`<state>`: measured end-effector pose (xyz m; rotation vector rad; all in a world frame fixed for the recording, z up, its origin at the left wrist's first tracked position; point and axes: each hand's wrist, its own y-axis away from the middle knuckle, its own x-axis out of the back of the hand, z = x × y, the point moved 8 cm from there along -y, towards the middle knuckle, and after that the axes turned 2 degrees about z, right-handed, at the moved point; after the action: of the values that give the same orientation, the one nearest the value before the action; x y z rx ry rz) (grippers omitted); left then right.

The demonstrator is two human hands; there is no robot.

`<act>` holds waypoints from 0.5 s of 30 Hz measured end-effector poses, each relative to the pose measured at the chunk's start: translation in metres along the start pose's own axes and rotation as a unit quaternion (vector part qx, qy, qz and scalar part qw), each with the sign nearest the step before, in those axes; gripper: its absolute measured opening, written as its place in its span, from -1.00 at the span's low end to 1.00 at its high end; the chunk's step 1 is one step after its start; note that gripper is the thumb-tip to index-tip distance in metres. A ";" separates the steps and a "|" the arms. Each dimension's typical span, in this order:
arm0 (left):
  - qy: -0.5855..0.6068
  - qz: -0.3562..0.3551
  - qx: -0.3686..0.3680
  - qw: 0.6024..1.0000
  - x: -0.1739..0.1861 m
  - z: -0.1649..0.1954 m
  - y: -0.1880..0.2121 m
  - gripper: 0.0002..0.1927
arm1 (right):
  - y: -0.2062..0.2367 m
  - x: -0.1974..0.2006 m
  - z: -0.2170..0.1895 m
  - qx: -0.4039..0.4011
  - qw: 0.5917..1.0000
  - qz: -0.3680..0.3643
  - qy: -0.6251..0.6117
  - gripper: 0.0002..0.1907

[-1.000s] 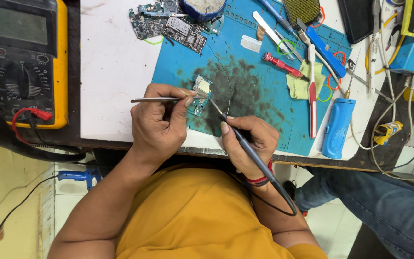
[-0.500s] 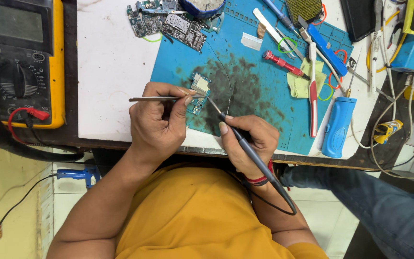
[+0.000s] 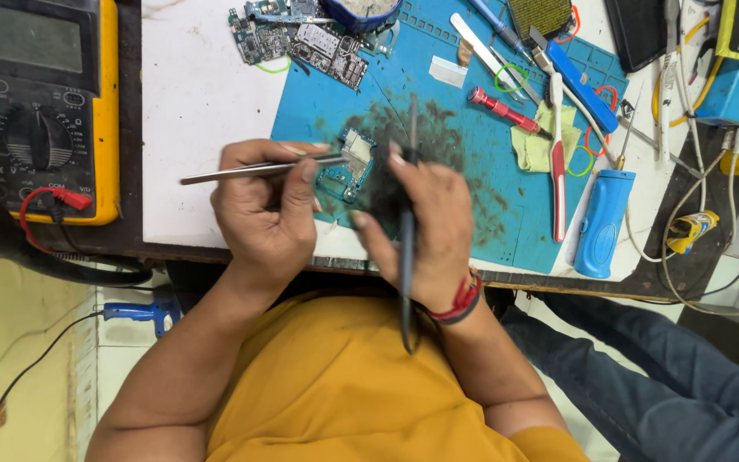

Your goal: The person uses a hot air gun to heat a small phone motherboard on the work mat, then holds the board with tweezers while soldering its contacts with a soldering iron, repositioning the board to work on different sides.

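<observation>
My left hand (image 3: 267,210) grips metal tweezers (image 3: 254,169) whose tips reach a small pale chip on a green circuit board (image 3: 348,175) lying on the blue work mat (image 3: 472,128). My right hand (image 3: 425,227) holds a dark soldering iron (image 3: 407,248) nearly upright, its thin tip over the sooty patch of the mat just right of the board. The cord end of the iron runs down over my yellow shirt. A red band sits on the right wrist.
A yellow multimeter (image 3: 40,107) with a red lead stands at the left. Spare circuit boards (image 3: 301,38) lie at the mat's top. A red screwdriver (image 3: 502,109), other tools, a blue cylinder (image 3: 602,221) and cables crowd the right. Another person's jeans (image 3: 660,376) are lower right.
My right hand has swung the soldering iron from a slant to nearly upright and moved up over the board. The left hand and tweezers have hardly moved.
</observation>
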<state>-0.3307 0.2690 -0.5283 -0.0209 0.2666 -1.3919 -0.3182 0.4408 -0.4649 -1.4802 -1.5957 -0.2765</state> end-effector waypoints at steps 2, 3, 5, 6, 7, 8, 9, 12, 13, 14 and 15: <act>0.037 0.017 -0.009 0.999 0.005 0.000 0.000 -0.80 | -0.011 -0.010 -0.003 0.002 0.999 -0.031 0.021 -0.29; 0.047 0.024 -0.013 0.999 0.007 -0.001 0.000 -0.79 | -0.015 -0.014 -0.005 0.005 0.998 -0.046 0.033 -0.25; 0.057 0.036 -0.018 0.998 0.010 -0.001 0.000 -0.78 | -0.022 -0.019 -0.005 -0.009 0.997 -0.054 0.050 -0.29; 0.056 0.043 -0.018 0.997 0.012 -0.001 0.000 -0.78 | -0.024 -0.022 -0.005 -0.015 0.996 -0.059 0.058 -0.31; 0.052 0.039 -0.018 0.998 0.012 -0.001 0.001 -0.79 | -0.025 -0.021 -0.005 -0.022 0.996 -0.043 0.080 -0.29; 0.048 0.034 -0.017 0.998 0.012 -0.001 0.001 -0.79 | -0.024 -0.020 -0.005 -0.029 0.994 -0.026 0.103 -0.27; 0.044 0.029 -0.014 0.999 0.011 -0.001 0.001 -0.79 | -0.023 -0.017 -0.003 -0.037 0.991 -0.009 0.127 -0.24; 0.028 0.007 0.007 1.000 0.007 -0.001 0.002 -0.76 | -0.013 -0.012 0.000 -0.029 0.989 0.017 0.142 -0.19; 0.021 -0.002 0.015 1.000 0.006 -0.001 0.003 -0.77 | -0.008 -0.010 0.003 -0.034 0.990 0.028 0.131 -0.25; 0.013 -0.010 0.022 1.000 0.004 -0.002 0.003 -0.78 | -0.004 -0.007 0.007 -0.037 0.992 0.039 0.119 -0.31; 0.005 -0.016 0.029 0.999 0.003 -0.002 0.004 -0.79 | 0.001 -0.004 0.009 -0.038 0.992 0.049 0.106 -0.38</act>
<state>-0.3265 0.2676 -0.5313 0.0297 0.2364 -1.4311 -0.3216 0.4446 -0.4734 -1.5285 -1.3520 -0.4267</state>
